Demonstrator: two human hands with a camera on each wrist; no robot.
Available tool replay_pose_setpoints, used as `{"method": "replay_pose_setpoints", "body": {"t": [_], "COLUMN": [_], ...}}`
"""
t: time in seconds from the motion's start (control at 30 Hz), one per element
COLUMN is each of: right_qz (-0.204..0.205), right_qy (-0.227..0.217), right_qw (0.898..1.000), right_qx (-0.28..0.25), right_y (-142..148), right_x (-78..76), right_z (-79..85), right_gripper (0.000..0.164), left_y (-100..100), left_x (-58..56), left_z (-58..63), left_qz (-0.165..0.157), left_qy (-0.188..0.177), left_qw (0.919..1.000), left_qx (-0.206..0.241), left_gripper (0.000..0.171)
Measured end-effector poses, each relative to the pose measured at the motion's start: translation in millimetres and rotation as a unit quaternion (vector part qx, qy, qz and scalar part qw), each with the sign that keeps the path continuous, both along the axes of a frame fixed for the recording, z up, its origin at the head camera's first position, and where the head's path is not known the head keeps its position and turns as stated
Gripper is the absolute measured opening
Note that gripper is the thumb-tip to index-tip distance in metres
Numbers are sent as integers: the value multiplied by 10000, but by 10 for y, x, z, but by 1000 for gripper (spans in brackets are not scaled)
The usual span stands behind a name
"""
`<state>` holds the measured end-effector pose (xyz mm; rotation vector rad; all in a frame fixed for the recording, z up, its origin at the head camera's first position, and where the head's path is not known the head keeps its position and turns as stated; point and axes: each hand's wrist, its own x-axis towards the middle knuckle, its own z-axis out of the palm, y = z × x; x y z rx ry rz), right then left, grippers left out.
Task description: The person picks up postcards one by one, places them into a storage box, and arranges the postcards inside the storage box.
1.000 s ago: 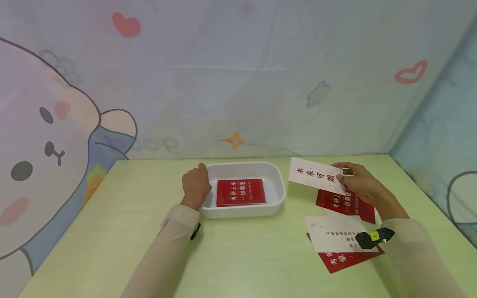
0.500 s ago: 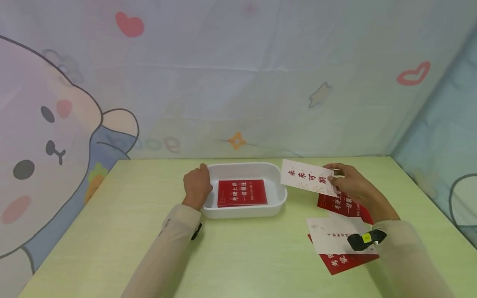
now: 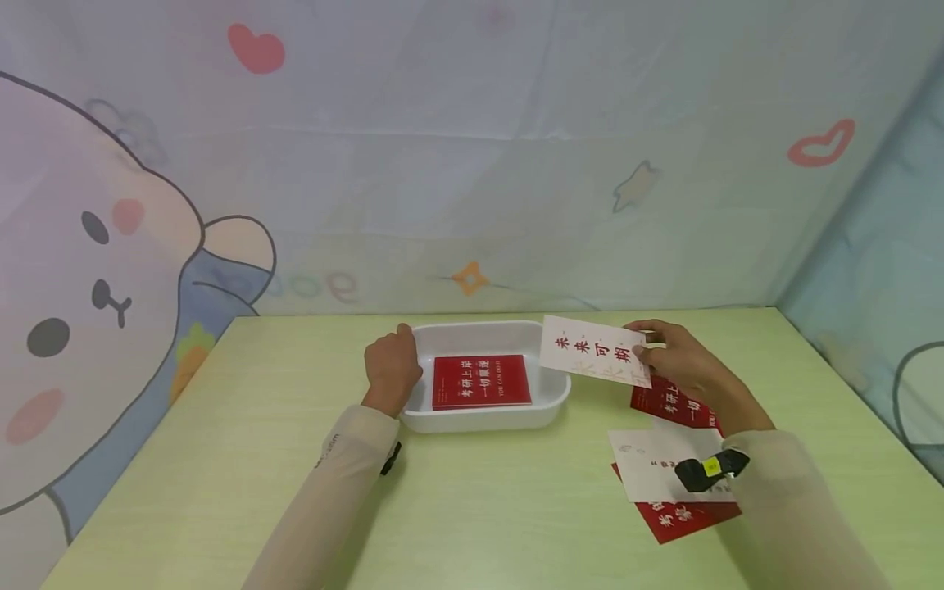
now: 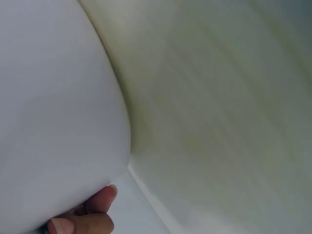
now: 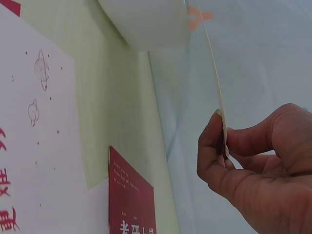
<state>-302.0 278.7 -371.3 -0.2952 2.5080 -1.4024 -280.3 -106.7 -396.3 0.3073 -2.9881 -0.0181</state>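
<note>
White card [image 3: 590, 356], red characters, perhaps fainter ones below, hands [image 3: 674, 358] [image 3: 392, 366] gripping card, tray [image 3: 483, 421].

There are two hands, one left hand [image 3: 391, 369] and one right hand [image 3: 677, 360]; one white tray [image 3: 483, 420], in which one red card [image 3: 482, 382] shows; one white card [image 3: 594, 352] between the right fingers [image 5: 209, 156]; on the one tabletop [image 3: 501, 516], two more red cards [image 3: 666, 401] and at least two more white cards [image 3: 645, 463], one mostly hidden; two black wrist devices [image 3: 711, 469]; and, on the backdrop [image 3: 457, 188], two hearts [image 3: 256, 49] and one bear [image 3: 140, 188]
</note>
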Motion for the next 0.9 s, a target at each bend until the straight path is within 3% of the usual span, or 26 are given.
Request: {"method": "replay_pose_setpoints", "body": {"t": [0.9], "right_qz": [367], "right_qy": [-22], "right_qw": [9993], "right_qx": [51], "right_y": [-325], "right_x": [-11], "right_z": [169], "right_gripper": [51], "left_y": [39], "left_x": [-14], "left_z": [23], "left_qz": [50], "left_qy": [-101], "left_qw": [9999], "left_qx": [21], "left_gripper": [34]}}
